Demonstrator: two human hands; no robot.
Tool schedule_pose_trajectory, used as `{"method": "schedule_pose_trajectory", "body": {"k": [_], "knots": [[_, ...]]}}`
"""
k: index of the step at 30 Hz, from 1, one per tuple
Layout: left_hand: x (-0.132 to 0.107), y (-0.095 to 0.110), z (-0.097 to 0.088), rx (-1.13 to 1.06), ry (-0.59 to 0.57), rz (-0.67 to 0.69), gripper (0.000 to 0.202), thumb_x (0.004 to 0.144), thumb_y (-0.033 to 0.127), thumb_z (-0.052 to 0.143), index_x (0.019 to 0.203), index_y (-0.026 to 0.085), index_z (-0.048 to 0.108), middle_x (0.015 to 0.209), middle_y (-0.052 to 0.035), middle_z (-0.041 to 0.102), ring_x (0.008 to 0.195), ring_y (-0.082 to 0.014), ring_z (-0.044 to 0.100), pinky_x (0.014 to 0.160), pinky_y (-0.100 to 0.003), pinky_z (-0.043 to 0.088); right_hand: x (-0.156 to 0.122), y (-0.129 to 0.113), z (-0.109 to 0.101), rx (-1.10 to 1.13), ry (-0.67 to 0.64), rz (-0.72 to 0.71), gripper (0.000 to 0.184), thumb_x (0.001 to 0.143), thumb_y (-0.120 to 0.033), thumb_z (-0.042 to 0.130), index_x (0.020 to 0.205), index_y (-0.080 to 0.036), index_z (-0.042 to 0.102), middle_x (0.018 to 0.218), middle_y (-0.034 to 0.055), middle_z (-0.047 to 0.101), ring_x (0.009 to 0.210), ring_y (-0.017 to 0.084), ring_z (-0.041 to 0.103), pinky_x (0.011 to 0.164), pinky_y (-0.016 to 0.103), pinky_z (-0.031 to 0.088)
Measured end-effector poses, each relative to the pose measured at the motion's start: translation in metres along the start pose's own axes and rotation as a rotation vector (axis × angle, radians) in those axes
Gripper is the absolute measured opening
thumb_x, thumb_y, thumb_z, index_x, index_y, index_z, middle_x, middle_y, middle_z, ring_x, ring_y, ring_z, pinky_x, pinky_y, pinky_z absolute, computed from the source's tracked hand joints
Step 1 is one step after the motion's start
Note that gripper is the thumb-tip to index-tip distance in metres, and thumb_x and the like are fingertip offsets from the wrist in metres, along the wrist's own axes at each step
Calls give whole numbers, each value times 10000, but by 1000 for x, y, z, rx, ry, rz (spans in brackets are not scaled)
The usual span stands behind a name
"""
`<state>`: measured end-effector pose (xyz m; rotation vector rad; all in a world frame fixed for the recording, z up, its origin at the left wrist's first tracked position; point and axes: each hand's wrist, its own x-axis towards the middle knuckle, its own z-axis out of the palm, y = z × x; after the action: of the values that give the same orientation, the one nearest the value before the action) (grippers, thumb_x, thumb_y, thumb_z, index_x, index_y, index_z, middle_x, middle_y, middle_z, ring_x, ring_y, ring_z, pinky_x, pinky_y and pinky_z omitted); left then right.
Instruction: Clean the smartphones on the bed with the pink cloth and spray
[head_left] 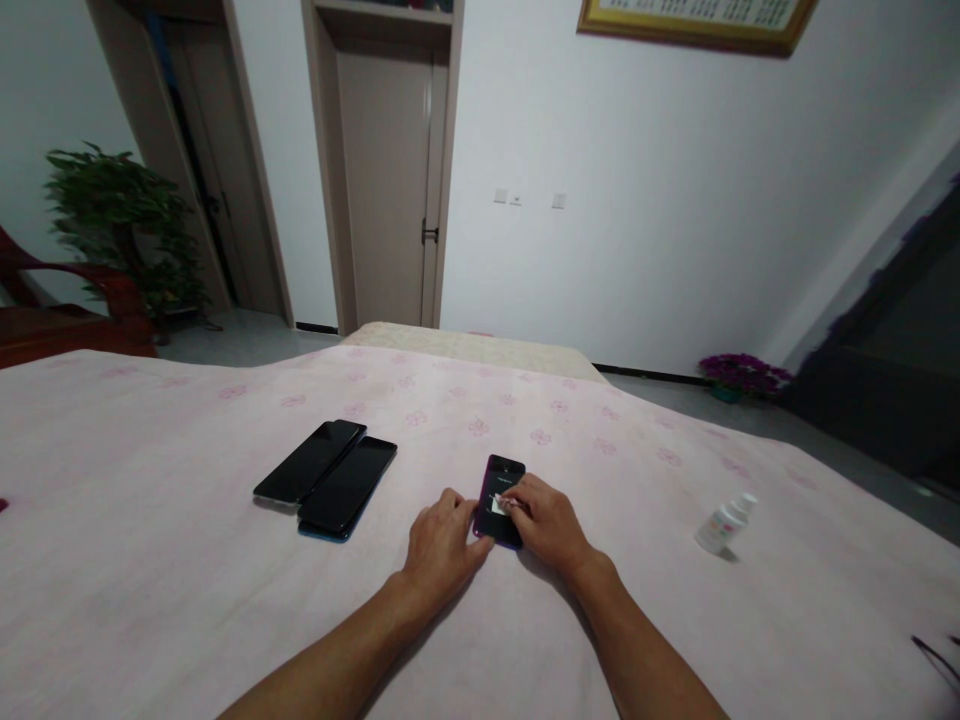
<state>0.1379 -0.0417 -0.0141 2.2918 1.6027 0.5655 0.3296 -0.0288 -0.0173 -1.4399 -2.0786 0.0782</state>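
Note:
A smartphone [504, 480] with a dark screen and purple edge lies face up on the pink flowered cloth. My left hand [442, 545] grips it at its left edge and lower corner, fingers on the side and thumb at the bottom. My right hand [551, 520] pinches a small white wipe [497, 505] with reddish marks and presses it on the screen. The fingers hide part of the wipe and the phone's right side. To the left, several other smartphones [349, 485] lie in two overlapping piles, screens up and dark.
A small white spray bottle [726, 523] stands on the cloth [187, 600] at the right. A dark cable [934, 655] shows at the right edge. Beyond are a wooden chair [67, 310], a green plant [127, 225], a closed door [386, 180] and purple flowers [742, 373].

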Motion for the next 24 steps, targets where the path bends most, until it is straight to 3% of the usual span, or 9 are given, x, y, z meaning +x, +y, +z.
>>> {"method": "schedule_pose_trajectory", "body": {"k": [4,11,17,20,24], "knots": [[0,0,1,-1,-1,-8,277,884,389,606,1130,277,669,1057,-38,616,981,-200,626,863,-299,435,0,-11,0,100,-99,-102,159,882,-168,582,803,-209,714,840,32,674,792,165,627,735,267,472],[1,1,0,5,-9,-15,292,875,389,616,1138,277,668,1053,-40,621,971,-203,629,865,-301,440,0,-5,6,-38,82,26,202,947,-212,523,894,-204,718,879,51,648,822,176,625,752,281,479],[1,-3,3,-3,20,13,294,869,389,615,1137,281,669,1043,-36,617,953,-201,629,839,-298,439,1,-11,3,119,-105,-111,201,853,-110,577,885,-219,744,878,25,662,818,158,620,743,256,465],[0,-3,3,-10,23,20,279,873,394,609,1118,278,675,1037,-34,617,943,-199,631,824,-296,436,3,-10,-1,162,-165,-84,169,848,-142,595,823,-223,741,839,12,669,782,155,622,716,252,456],[1,-3,2,-9,19,17,281,866,388,614,1116,274,673,1033,-36,618,944,-204,628,827,-301,431,3,7,-2,25,33,121,177,894,-212,560,876,-213,736,869,36,664,795,173,630,723,275,450]]}}
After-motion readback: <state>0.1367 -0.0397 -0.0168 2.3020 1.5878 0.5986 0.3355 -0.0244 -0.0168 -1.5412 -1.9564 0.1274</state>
